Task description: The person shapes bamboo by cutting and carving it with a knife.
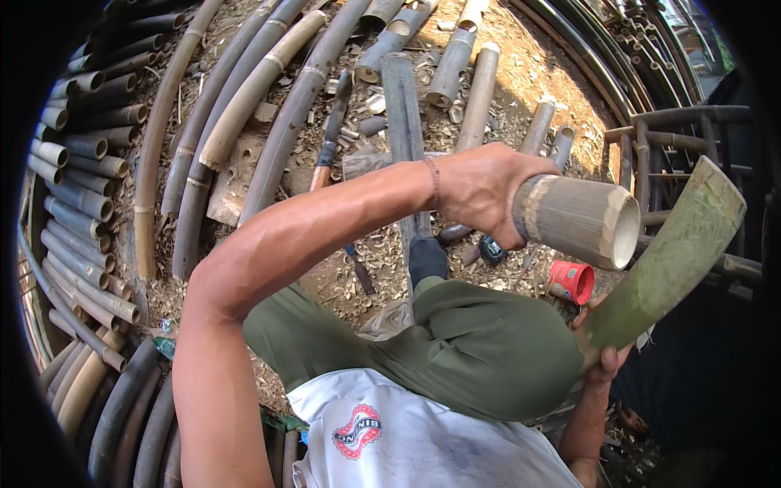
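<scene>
My left hand (488, 195) reaches across to the right and is closed around one end of a short, grey-brown bamboo section (569, 218). The section lies roughly level, and its pale hollow mouth faces right. Low on the right, my right hand (604, 351) grips the lower end of a green, obliquely cut bamboo piece (671, 260), which slants up and to the right. The two bamboo pieces are close together, with the green one beside the hollow mouth; I cannot tell whether they touch. My bent knee in green trousers (496, 342) is below my left hand.
A red cup (572, 282) and a dark tape measure (490, 250) lie near the knee. A long blade with a wooden handle (322, 176) rests among wood chips. Bamboo poles (297, 102) lie ahead, stacked bamboo (81, 199) fills the left, and a bamboo frame (671, 138) stands right.
</scene>
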Tool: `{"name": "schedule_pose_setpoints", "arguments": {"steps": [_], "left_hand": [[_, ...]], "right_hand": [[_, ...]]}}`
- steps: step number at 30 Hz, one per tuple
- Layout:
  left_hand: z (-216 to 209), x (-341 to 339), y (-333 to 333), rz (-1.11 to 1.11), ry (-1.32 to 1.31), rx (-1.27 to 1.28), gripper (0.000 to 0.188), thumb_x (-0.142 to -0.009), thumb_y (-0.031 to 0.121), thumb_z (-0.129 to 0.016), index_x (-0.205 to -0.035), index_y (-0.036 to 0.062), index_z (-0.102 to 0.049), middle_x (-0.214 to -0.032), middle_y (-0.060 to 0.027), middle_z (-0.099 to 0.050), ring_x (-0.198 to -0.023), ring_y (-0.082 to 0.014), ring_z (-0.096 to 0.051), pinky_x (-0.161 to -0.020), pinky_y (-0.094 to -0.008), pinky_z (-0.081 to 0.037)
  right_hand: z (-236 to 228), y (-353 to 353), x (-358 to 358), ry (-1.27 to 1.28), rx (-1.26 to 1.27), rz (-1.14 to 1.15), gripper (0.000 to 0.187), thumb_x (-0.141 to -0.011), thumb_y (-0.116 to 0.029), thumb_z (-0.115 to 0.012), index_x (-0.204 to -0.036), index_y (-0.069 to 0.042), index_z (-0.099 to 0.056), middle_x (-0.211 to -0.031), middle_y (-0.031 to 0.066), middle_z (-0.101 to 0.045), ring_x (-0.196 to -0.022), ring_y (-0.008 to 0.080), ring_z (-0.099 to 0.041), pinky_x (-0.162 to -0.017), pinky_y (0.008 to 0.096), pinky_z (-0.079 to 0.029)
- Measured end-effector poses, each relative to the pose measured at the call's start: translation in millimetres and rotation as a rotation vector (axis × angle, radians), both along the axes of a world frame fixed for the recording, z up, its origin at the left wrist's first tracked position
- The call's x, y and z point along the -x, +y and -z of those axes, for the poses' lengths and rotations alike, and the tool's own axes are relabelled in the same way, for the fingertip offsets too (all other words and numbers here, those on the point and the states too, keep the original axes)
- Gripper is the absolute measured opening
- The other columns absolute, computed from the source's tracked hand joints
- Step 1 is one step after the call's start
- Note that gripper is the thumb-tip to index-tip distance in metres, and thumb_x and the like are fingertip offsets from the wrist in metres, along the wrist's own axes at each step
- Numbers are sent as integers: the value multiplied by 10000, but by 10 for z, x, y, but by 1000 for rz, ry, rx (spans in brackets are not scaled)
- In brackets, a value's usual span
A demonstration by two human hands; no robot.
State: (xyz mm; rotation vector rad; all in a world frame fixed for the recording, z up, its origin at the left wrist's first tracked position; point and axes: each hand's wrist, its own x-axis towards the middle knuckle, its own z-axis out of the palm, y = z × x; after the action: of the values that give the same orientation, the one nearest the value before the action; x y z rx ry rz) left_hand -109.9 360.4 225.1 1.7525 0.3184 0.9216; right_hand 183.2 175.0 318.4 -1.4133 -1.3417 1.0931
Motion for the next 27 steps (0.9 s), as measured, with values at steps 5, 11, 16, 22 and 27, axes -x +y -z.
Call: {"name": "schedule_pose_setpoints", "arguments": {"steps": [5, 11, 16, 22, 27], "left_hand": [[-12, -58, -12, -12, -11, 81, 734, -573, 194, -848, -1220, 29, -544, -1043, -142, -684, -986, -284, -682, -884, -383, -548], [-42, -37, -73, 75, 95, 371, 880, -598, 361, -893, -1311, 38, -491, -1252, -120, -593, -1164, -228, -595, -1011, -376, -459], [-428, 247, -194, 50, 79, 385, 1079, -672, 744, -694, -1362, -50, -452, -1374, -217, -488, -1297, -295, -491, -1089, -420, -373], [-933, -371, -358, -216, -387, 442, 1122, -747, 939, -256, -996, -86, -637, -913, -212, -672, -919, -303, -648, -860, -438, -511], [-918, -228, -374, -277, -205, 297, 978, -822, 847, -320, -916, -60, -674, -840, -157, -691, -811, -252, -670, -756, -371, -540]], "right_hand": [[1529, 253, -1157, -343, 0, 379, 629, -896, -194, -647, -1426, 27, -388, -1295, 137, -541, -1120, 220, -560, -988, 335, -442], [3035, 514, -1847, -848, 235, 654, 592, -841, -148, -704, -1361, 10, -471, -1259, 158, -559, -1178, 288, -526, -1013, 413, -418], [3272, 871, -449, -602, 405, 128, 417, -885, -230, -629, -1181, 46, -530, -1057, 198, -610, -1015, 342, -598, -860, 430, -497], [3839, 1113, 22, -613, 561, 463, 853, -793, -355, -763, -1347, 76, -279, -1121, 343, -575, -1050, 486, -596, -948, 498, -478], [3537, 1157, 22, -245, 645, 435, 591, -742, -155, -715, -1262, 27, -503, -1134, 247, -607, -1005, 337, -633, -890, 409, -500]]}}
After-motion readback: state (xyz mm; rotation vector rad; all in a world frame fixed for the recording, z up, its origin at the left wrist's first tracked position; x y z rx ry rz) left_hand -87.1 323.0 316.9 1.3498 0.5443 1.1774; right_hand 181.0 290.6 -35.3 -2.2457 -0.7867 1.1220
